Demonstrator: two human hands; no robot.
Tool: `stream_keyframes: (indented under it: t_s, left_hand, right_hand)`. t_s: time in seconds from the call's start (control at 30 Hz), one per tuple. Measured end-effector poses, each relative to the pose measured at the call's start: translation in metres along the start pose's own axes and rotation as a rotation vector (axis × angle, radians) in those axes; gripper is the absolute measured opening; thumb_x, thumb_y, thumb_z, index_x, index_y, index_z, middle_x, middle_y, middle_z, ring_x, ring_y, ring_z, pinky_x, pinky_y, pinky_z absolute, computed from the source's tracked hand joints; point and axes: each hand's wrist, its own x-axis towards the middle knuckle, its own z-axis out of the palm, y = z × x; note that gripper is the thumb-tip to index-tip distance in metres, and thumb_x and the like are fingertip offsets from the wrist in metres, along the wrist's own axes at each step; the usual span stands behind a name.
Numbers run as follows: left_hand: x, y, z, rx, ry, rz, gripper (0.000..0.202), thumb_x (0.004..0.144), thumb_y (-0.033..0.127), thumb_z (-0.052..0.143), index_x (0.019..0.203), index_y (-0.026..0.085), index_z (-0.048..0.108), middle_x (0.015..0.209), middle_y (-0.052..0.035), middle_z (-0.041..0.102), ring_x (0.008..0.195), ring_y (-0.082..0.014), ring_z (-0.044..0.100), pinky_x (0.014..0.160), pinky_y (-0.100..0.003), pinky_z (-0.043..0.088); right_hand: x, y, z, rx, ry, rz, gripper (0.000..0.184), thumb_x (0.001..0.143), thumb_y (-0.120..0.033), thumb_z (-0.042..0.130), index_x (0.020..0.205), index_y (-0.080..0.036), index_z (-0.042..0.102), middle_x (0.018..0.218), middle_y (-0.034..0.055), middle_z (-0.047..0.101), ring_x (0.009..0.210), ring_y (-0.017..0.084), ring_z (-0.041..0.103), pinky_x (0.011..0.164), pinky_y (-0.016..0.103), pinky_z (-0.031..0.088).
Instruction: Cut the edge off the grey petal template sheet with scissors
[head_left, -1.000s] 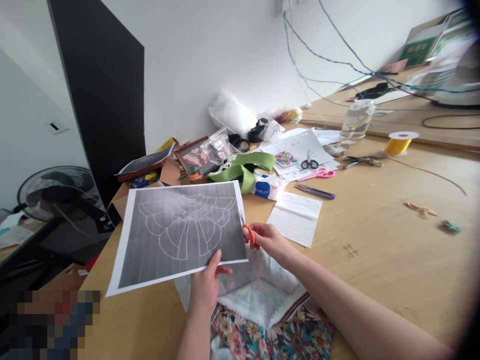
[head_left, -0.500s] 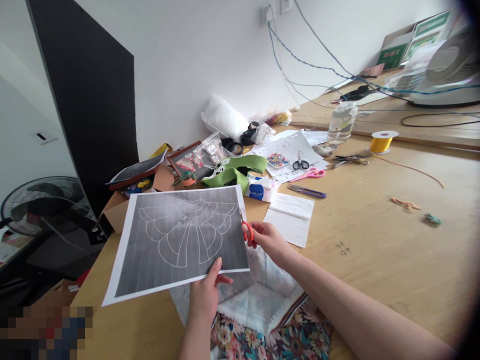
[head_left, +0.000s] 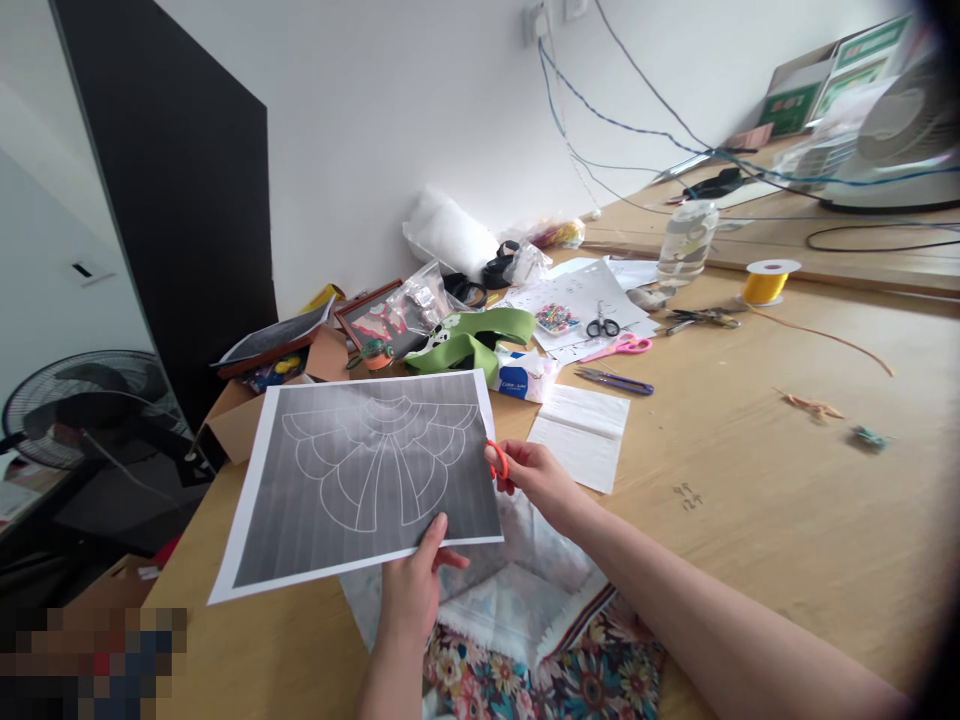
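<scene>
A sheet of paper (head_left: 300, 540) with a dark grey print and a white outlined, fan-like scalloped pattern is held up over the table. My left hand (head_left: 415, 585) grips its lower edge, thumb on top and fingers beneath. In my right hand (head_left: 536, 480) are scissors with orange-red handles (head_left: 498, 462), at the sheet's right edge. Their blades are hidden or too thin to make out against the paper. Below both hands lies floral fabric (head_left: 555, 680), its pale reverse side folded upward.
Behind the sheet are a green strap (head_left: 499, 325), a tissue pack (head_left: 525, 378), purple thread snips (head_left: 615, 381), pink scissors (head_left: 622, 346) and a box of colourful pins (head_left: 556, 318). A white folded napkin (head_left: 581, 435) lies right of the sheet. Farther right stand a yellow ribbon spool (head_left: 766, 285) and a jar (head_left: 686, 245).
The paper and both hands have shifted very slightly to the right in view. The hold on the sheet and on the scissors is the same.
</scene>
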Motion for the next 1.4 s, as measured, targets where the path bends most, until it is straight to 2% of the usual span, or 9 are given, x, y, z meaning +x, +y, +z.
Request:
stream_keyframes:
  t_s: [0.23, 0.5, 0.93, 1.17, 1.4]
  left_hand:
    - [0.0000, -0.0047, 0.0011, -0.003, -0.004, 0.008, 0.042, 0.046, 0.030, 0.092, 0.078, 0.015, 0.069, 0.080, -0.0026, 0.067, 0.054, -0.0143, 0.059, 0.041, -0.028, 0.054]
    - [-0.0002, -0.0053, 0.0007, 0.013, 0.003, -0.030, 0.040, 0.043, 0.033, 0.093, 0.067, 0.011, 0.069, 0.086, -0.0054, 0.067, 0.054, -0.0125, 0.058, 0.042, -0.027, 0.054]
    - [-0.0003, -0.0058, -0.0001, 0.022, -0.014, -0.022, 0.043, 0.046, 0.033, 0.093, 0.074, 0.011, 0.069, 0.090, -0.0071, 0.067, 0.055, -0.0125, 0.058, 0.041, -0.026, 0.054]
    - [-0.0010, -0.0074, -0.0005, 0.014, -0.039, 0.014, 0.044, 0.049, 0.031, 0.092, 0.082, 0.014, 0.069, 0.087, -0.0049, 0.066, 0.060, -0.0153, 0.060, 0.041, -0.027, 0.054]
    - [-0.0019, -0.0064, 0.0007, 0.024, -0.039, 0.011, 0.043, 0.049, 0.032, 0.092, 0.080, 0.012, 0.068, 0.087, -0.0059, 0.066, 0.058, -0.0138, 0.058, 0.041, -0.027, 0.055]
  right_hand:
    - [-0.0001, 0.0005, -0.0019, 0.012, 0.018, -0.002, 0.056, 0.066, -0.074, 0.066, 0.063, -0.019, 0.055, 0.055, -0.0030, 0.048, 0.053, 0.011, 0.043, 0.054, 0.027, 0.032]
    - [-0.0009, -0.0004, 0.0010, 0.037, 0.047, -0.004, 0.058, 0.064, -0.075, 0.066, 0.062, -0.019, 0.054, 0.056, -0.0037, 0.046, 0.052, 0.011, 0.041, 0.053, 0.027, 0.031]
    - [0.0009, 0.0038, 0.0023, 0.060, 0.081, -0.006, 0.061, 0.061, -0.077, 0.067, 0.063, -0.018, 0.052, 0.055, -0.0047, 0.045, 0.052, 0.010, 0.039, 0.053, 0.026, 0.029]
    - [0.0010, 0.0041, 0.0021, 0.060, 0.098, -0.015, 0.060, 0.060, -0.077, 0.067, 0.062, -0.019, 0.051, 0.055, -0.0051, 0.044, 0.051, 0.009, 0.040, 0.052, 0.026, 0.029]
    - [0.0010, 0.0047, 0.0017, 0.068, 0.095, -0.020, 0.061, 0.060, -0.077, 0.067, 0.063, -0.018, 0.051, 0.055, -0.0051, 0.045, 0.051, 0.009, 0.040, 0.052, 0.026, 0.029]
